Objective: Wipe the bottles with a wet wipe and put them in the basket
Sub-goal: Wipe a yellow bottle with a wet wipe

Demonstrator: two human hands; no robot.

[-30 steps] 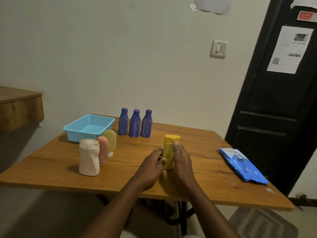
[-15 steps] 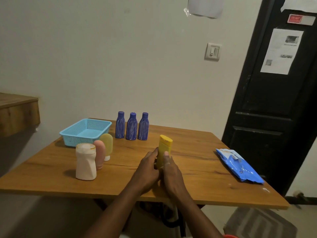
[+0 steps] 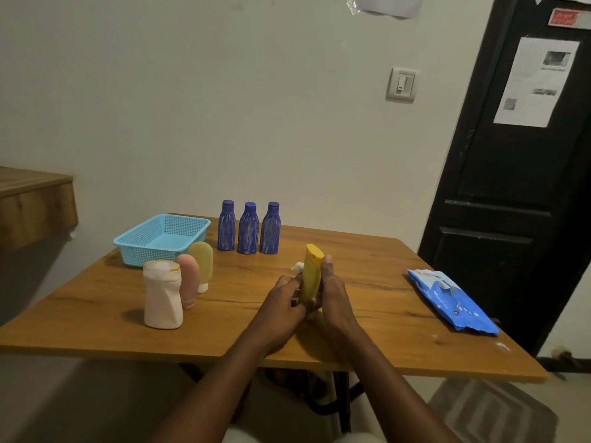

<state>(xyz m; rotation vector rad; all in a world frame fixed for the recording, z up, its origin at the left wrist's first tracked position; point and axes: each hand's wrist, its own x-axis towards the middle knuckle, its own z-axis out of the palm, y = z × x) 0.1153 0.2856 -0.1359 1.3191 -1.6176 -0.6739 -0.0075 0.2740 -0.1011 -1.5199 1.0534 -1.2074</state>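
Above the worktop's (image 3: pixel 96 330) near middle, the right hand (image 3: pixel 332 292) wraps its fingers round the yellow bottle (image 3: pixel 311 273). The left hand (image 3: pixel 281 298) pinches a wet wipe (image 3: pixel 296 266) against it. I judge this is the wiping step; next comes a carry to the blue basket (image 3: pixel 144 257), far left.

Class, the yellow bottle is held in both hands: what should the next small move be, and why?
Likely rub the white wipe up the yellow bottle toward its cap. The right hand grips the bottle tilted, the left hand presses the wipe against its side, and the blue basket sits apart, far left.
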